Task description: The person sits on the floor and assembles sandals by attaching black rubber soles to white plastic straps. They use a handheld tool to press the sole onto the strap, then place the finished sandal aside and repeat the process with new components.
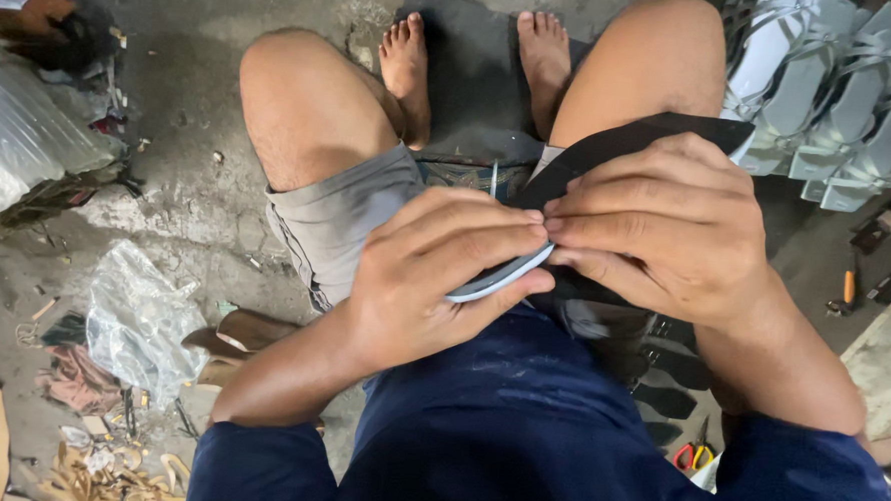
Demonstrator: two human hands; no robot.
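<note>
Black sheet sole [631, 138], flat and flexible, held over the lap of a seated person; its far end reaches past the right knee toward the upper right, its near end disappears under both hands. Left hand [435, 270]: fingers curled closed, thumb beneath, pinching a pale blue-grey sole edge [499, 276] that curves out between thumb and forefinger. Right hand [667, 225]: fingers bent and pressed down on the black sheet sole, fingertips meeting those of the left hand at the centre. Thin upright metal tool or blade [494, 177] just behind the left fingers; what holds it cannot be told. Grey shorts [342, 216] and bare feet [409, 64] on a dark mat [473, 71]. Upper right: row of grey-green finished sandals [833, 87] leaning together, close beside the right knee. Lower right: black cut sole pieces [664, 395] stacked against the thigh, red-and-yellow-handled scissors [694, 454] beside them. Left side: clear plastic bags [137, 317], brown soles [247, 330], scattered offcuts [105, 471] on stained concrete floor [184, 169]. Open floor lies mostly between the left knee and the bags; the right side is crowded to the frame edge.
</note>
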